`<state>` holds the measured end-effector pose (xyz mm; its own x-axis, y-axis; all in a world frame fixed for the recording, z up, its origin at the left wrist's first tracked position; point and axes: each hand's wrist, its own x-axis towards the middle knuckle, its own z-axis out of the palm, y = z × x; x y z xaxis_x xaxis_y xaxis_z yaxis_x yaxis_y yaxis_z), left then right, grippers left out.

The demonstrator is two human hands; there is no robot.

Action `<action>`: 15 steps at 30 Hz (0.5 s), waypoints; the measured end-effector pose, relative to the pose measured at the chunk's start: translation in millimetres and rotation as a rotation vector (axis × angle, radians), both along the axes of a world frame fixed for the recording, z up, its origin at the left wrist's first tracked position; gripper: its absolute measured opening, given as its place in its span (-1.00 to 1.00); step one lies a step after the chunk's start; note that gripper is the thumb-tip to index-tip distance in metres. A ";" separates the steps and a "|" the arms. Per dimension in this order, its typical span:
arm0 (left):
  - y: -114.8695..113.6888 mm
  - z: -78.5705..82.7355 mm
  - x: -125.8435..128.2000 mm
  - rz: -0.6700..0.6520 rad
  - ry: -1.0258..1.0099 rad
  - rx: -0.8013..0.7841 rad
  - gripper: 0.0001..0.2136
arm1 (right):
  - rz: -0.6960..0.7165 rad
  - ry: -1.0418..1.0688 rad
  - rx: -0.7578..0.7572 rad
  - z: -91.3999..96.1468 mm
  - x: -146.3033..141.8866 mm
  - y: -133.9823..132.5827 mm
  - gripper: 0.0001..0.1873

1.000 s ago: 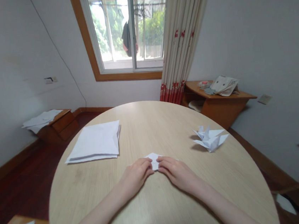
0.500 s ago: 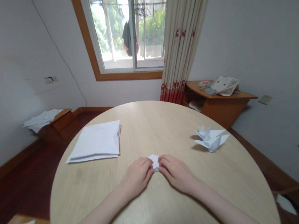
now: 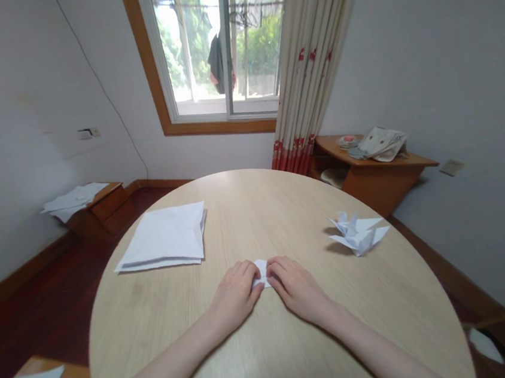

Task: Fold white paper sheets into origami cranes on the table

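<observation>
This is a lived-in room in a home. A patterned curtain [image 3: 312,68] at the far window [image 3: 202,50], laundry [image 3: 219,65] hanging outside, and low wooden cabinets [image 3: 372,185] against the walls show it.

Head-worn camera sits above the near edge of a round wood-grain table [image 3: 255,213], facing forward and down toward the window [image 3: 215,48] on the far wall. Near view of the left hand [image 3: 234,296] and right hand [image 3: 296,286], lower centre; wide field takes in both side walls.

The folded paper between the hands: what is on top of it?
The left hand and right hand lie over the folded white paper; only a small middle part shows. The folds beneath the hands cannot be seen.
</observation>
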<state>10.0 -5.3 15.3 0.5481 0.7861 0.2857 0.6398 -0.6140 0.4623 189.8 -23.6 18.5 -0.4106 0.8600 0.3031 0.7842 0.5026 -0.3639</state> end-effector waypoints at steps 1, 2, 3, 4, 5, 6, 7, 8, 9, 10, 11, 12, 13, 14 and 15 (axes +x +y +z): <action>0.0 -0.1 0.6 0.006 0.009 0.004 -0.98 | -0.007 0.002 0.000 -0.2 -0.6 0.0 -0.89; 0.1 -0.1 0.9 0.010 0.020 0.007 -0.98 | -0.017 0.004 0.000 -0.3 -1.2 -0.1 -0.89; 0.3 -0.2 1.1 0.010 0.031 0.011 -0.99 | -0.024 0.005 0.000 -0.3 -1.7 0.0 -0.88; 0.8 -0.3 1.0 0.008 0.041 0.015 -0.99 | -0.028 0.005 -0.002 -0.2 -2.0 0.2 -0.88; 1.4 -0.5 0.6 0.003 0.048 0.019 -0.98 | -0.029 0.004 -0.004 -0.1 -2.2 0.5 -0.88; 2.1 -0.8 0.1 -0.003 0.049 0.022 -0.96 | -0.028 0.001 -0.007 0.2 -2.3 0.9 -0.87; 2.9 -1.0 -0.4 -0.009 0.048 0.022 -0.95 | -0.028 -0.001 -0.011 0.4 -2.1 1.3 -0.86; 3.7 -1.3 -1.1 -0.016 0.044 0.020 -0.94 | -0.027 -0.005 -0.017 0.7 -1.8 1.7 -0.86; 4.4 -1.4 -1.6 -0.022 0.040 0.016 -0.93 | -0.025 -0.008 -0.024 0.9 -1.4 2.2 -0.85; 5.0 -1.4 -2.2 -0.029 0.038 0.010 -0.93 | -0.024 -0.010 -0.033 0.9 -0.9 2.5 -0.85; 5.5 -1.2 -2.6 -0.036 0.039 0.003 -0.93 | -0.022 -0.012 -0.042 0.8 -0.2 2.9 -0.84; 5.8 -1.0 -2.9 -0.043 0.042 -0.003 -0.92 | -0.019 -0.011 -0.049 0.5 0.6 3.2 -0.83; 6.0 -0.7 -3.3 -0.049 0.046 -0.009 -0.92 | -0.016 -0.010 -0.056 -0.1 1.6 3.6 -0.82; 6.3 -0.4 -3.6 -0.056 0.047 -0.016 -0.92 | -0.013 -0.008 -0.062 -0.7 2.8 4.1 -0.80; 6.6 -0.2 -4.1 -0.061 0.045 -0.020 -0.93 | -0.014 -0.006 -0.067 -1.5 4.1 4.8 -0.80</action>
<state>5.9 1.3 15.1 0.6070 0.7562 0.2443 0.6219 -0.6434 0.4464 193.9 -18.8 16.9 -0.4003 0.8838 0.2423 0.7929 0.4666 -0.3920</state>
